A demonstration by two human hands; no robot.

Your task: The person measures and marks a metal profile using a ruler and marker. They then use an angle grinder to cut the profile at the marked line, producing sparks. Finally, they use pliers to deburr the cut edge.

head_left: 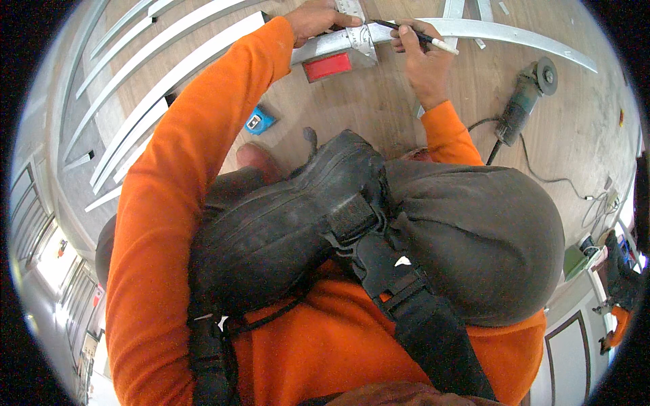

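A long, silver-coloured metal bar (494, 29) runs left to right across the far side of the wood-patterned floor (379, 115), and a flat silver metal square with ruled markings (361, 42) lies across its left part. The left hand (315, 19) has its thumb on the square; its other fingers are poorly seen, so I cannot tell whether they close around it. The right hand (423, 61) grips a slim black-and-white pen (433, 42) between thumb and fingers, the black end directed left toward the square and the white end to the right. A bright red rectangular panel (328, 65) sits at the bar's near edge, just beside the square. Nearer and to the left lies a blue plastic tape measure (259, 122); to the right, a dark green angle grinder with a round grey disc (521, 108).
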